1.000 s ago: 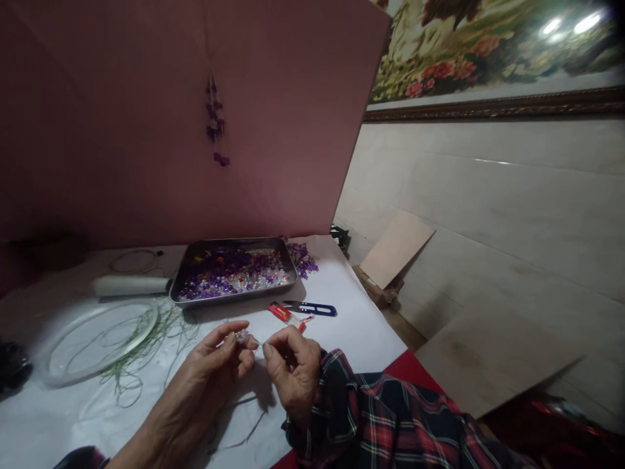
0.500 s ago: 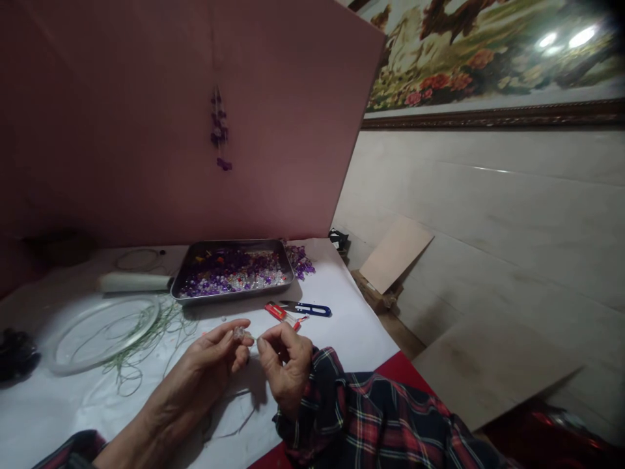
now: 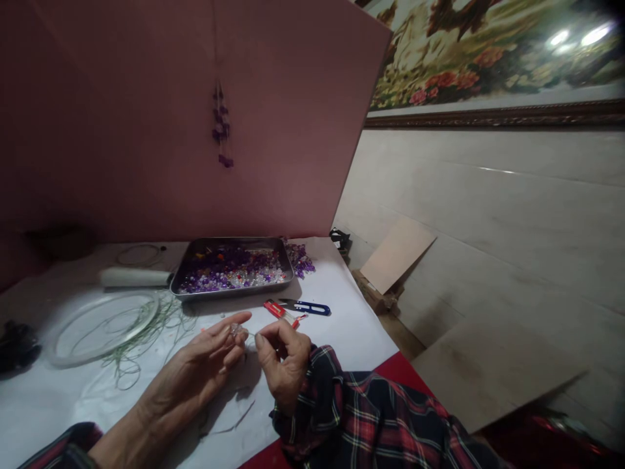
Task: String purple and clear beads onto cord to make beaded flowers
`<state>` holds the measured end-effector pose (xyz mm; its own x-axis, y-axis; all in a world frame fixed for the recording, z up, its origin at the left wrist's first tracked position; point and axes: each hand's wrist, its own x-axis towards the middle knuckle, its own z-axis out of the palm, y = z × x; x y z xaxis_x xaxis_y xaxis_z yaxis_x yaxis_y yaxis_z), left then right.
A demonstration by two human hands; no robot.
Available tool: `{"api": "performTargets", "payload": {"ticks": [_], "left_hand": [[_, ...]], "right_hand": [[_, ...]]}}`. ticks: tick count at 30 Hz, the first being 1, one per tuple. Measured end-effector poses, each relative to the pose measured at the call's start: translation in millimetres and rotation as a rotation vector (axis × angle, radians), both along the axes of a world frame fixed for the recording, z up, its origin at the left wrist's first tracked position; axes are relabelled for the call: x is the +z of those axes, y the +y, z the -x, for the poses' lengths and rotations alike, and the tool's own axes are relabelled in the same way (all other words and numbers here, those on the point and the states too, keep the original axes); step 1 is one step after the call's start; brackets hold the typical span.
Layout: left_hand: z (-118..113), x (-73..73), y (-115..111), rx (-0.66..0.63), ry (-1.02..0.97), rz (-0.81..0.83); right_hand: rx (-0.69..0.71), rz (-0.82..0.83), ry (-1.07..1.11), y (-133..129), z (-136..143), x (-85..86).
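Observation:
Low over the white table, my left hand is closed on a small clear bead piece, held between thumb and fingers. My right hand faces it from the right, thumb and forefinger pinched on a thin cord that runs from the bead piece. The cord is fine and only partly visible. Just beyond my right hand lie a red-handled cutter and blue thread snips. A dark metal tray of purple and clear beads sits farther back.
Green cord lies tangled beside a pale plastic ring on the left. A white roll rests left of the tray, purple bead strings at its right. A purple beaded strand hangs on the pink panel.
My left fingers have curled in more around the bead piece. The right hand keeps its pinch, shifted very slightly left. The whole view has tilted a little.

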<state>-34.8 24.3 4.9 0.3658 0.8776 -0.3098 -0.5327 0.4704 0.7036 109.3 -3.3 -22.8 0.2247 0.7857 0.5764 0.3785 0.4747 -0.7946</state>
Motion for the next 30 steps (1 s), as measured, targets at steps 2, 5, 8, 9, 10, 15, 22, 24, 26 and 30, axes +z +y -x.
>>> {"api": "performTargets", "payload": {"ticks": [2,5,8,9,10,15,22,24,26,30], "left_hand": [[-0.8,-1.0,-0.5,0.003,0.007,-0.009],[-2.8,-2.1,-0.9,-0.002,-0.015,-0.01],[-4.1,-2.2,-0.8,0.006,-0.028,-0.03],[-4.2,-1.9,-0.8,0.003,-0.034,-0.028],[-4.0,-1.6,-0.7,-0.001,-0.048,-0.024],[-1.6,-1.1,-0.2,-0.043,-0.099,-0.049],[-2.8,-0.8,-1.9,-0.014,-0.075,-0.095],[-3.5,1.2,-3.6,0.004,-0.064,-0.066],[-3.9,3.1,-4.9,0.019,-0.043,-0.047],[-4.4,3.6,-4.7,-0.002,-0.04,-0.097]], "right_hand": [[-0.004,0.005,-0.002,-0.1,-0.1,-0.5],[-0.005,0.016,-0.001,1.0,0.5,-3.8],[-0.015,-0.002,0.017,3.4,1.9,-7.6],[-0.023,-0.013,0.022,4.1,2.3,-8.4],[-0.031,-0.025,0.024,4.8,2.7,-8.8],[-0.037,-0.039,0.012,5.1,2.7,-6.2],[-0.029,-0.039,-0.051,1.7,-0.6,-0.8],[-0.035,-0.047,-0.05,1.6,-0.6,-0.3],[-0.025,-0.042,-0.037,2.1,-0.1,-1.2],[-0.022,-0.034,-0.017,3.4,0.7,-6.2]]}}
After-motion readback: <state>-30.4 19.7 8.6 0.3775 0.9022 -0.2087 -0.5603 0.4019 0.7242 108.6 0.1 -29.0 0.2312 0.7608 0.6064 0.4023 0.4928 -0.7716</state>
